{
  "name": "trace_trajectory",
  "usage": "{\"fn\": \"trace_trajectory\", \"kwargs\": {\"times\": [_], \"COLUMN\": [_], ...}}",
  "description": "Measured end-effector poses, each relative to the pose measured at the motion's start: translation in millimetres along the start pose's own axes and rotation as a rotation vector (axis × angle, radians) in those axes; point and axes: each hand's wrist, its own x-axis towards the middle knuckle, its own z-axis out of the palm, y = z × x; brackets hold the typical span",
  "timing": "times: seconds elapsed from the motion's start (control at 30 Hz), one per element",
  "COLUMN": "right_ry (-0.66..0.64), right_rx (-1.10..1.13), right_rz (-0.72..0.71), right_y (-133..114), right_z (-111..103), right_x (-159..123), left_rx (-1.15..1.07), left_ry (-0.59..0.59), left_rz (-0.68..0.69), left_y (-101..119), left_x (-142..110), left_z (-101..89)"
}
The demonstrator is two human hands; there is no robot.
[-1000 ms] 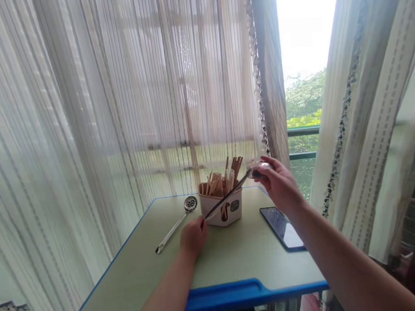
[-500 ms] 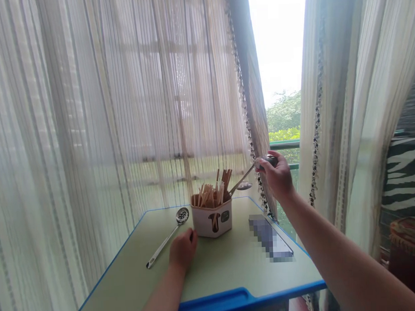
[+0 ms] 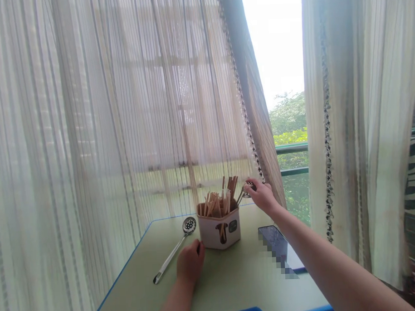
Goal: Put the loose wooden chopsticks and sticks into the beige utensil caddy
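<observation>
My right hand is closed around the bowl end of a metal ladle at the back right of the holder. The ladle's handle slants down into the white utensil holder, behind the bundled wooden chopsticks. Its bowl is partly covered by my fingers, and a second metal bowl may be among them. My left hand rests on the table as a loose fist, knuckles against the holder's lower left corner. Nothing shows in it. A slotted ladle lies left of the holder, its handle pointing toward me.
A phone, partly pixelated, lies on the right of the pale green table, under my right forearm. Blue trim runs along the table's edge. Sheer striped curtains hang close behind, with a window gap on the right.
My right hand has come down and left with the ladle, whose handle has sunk deeper into the holder. My left hand stays beside the holder. The view has shifted slightly.
</observation>
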Motion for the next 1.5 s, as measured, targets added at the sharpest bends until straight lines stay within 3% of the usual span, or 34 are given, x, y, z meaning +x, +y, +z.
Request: {"fn": "trace_trajectory", "kwargs": {"times": [0.23,0.37,0.47,0.57,0.67,0.77,0.87,0.97,1.03,1.3,1.5], "right_ry": [0.013,0.066,0.236,0.272,0.181,-0.087,-0.267,-0.308,-0.305,-0.286,-0.292], "right_rx": [-0.078,-0.106,-0.149,-0.075,-0.004,0.005,-0.015,-0.003,-0.003,0.005,0.006], "right_rz": [0.027,-0.011,-0.146,-0.377,-0.535,-0.646,-0.528,-0.364,-0.310,-0.223,-0.205], "right_y": [14,8,-11,-29,-34,-27,-17,-11,-10,-6,-5], "right_z": [10,10,11,22,47,73,84,80,75,76,78], "right_x": [-8,-21,-42,-76,-116,-147,-159,-159,-158,-159,-158], "left_rx": [-0.012,-0.013,-0.013,-0.019,0.018,0.174,0.313,0.319,0.324,0.192,0.020], "left_ry": [-0.018,-0.029,-0.048,-0.045,-0.003,0.078,0.007,-0.147,-0.165,-0.144,0.069], "left_rz": [-0.002,-0.009,-0.039,-0.158,-0.253,-0.287,-0.430,-0.529,-0.529,-0.567,-0.647], "left_y": [2,3,3,3,-1,-10,-21,-29,-31,-30,-23], "left_x": [0,0,1,3,4,5,4,3,3,3,3], "left_z": [-2.1,-3.6,-5.0,-8.6,-13.8,-18.2,-19.2,-17.8,-17.0,-23.5,-34.4]}}
